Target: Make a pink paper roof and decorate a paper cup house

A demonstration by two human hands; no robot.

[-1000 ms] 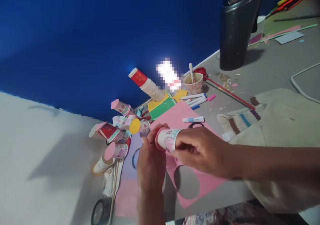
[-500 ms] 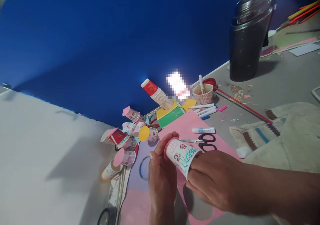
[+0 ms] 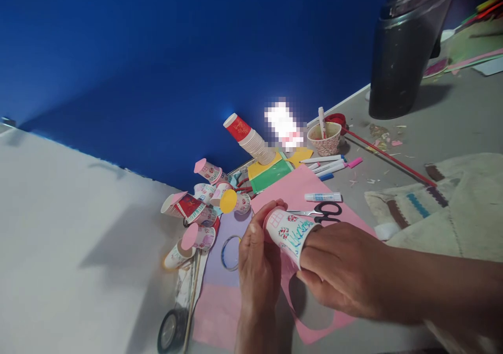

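The decorated cup [image 3: 288, 239] is in the lower middle of the frame, tilted. The right hand [image 3: 340, 270] grasps it at the mouth, some fingers inside; the left hand [image 3: 259, 265] is unclenched, its palm against the pink end. Just behind, scissors [image 3: 329, 209] lie partly hidden on a pink sheet [image 3: 298, 184]. Higher, a patterned cup [image 3: 328, 147] contains a marker [image 3: 322, 121]. Left of centre, other decorated cups [image 3: 203, 236] stand crowded.

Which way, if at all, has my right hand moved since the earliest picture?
Yes: the right hand has shifted down the view, away from the scissors.
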